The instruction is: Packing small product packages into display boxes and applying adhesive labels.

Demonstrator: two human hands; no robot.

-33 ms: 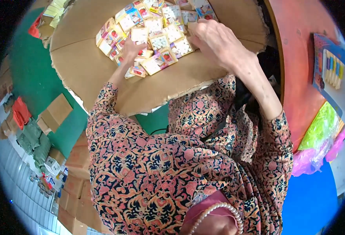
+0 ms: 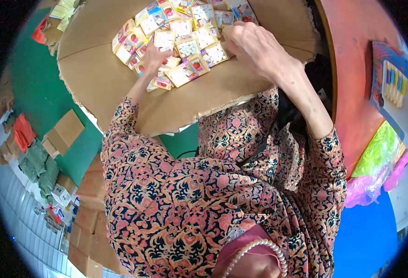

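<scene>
Looking down from the head camera, I see both hands working at a heap of small printed packets point(image 2: 185, 32) spread on a sheet of brown cardboard point(image 2: 102, 78) at the far side of the scene. My left hand point(image 2: 154, 56) lies flat on the near left part of the heap, fingers spread and pressing on the packets; whether it grips one I cannot tell. My right hand point(image 2: 255, 46) rests at the heap's right edge with fingers curled over the packets there, and what it pinches, if anything, is hidden under the fingers. Both forearms wear patterned floral sleeves point(image 2: 176, 185). Left of the cardboard the green floor point(image 2: 37, 92) carries a flat brown box point(image 2: 64, 132) and some red and green bundles point(image 2: 30, 148). To the right stands a reddish bench point(image 2: 357, 69), with a yellow-green plastic bag point(image 2: 380, 148) and a pink bag point(image 2: 366, 190) near it.
</scene>
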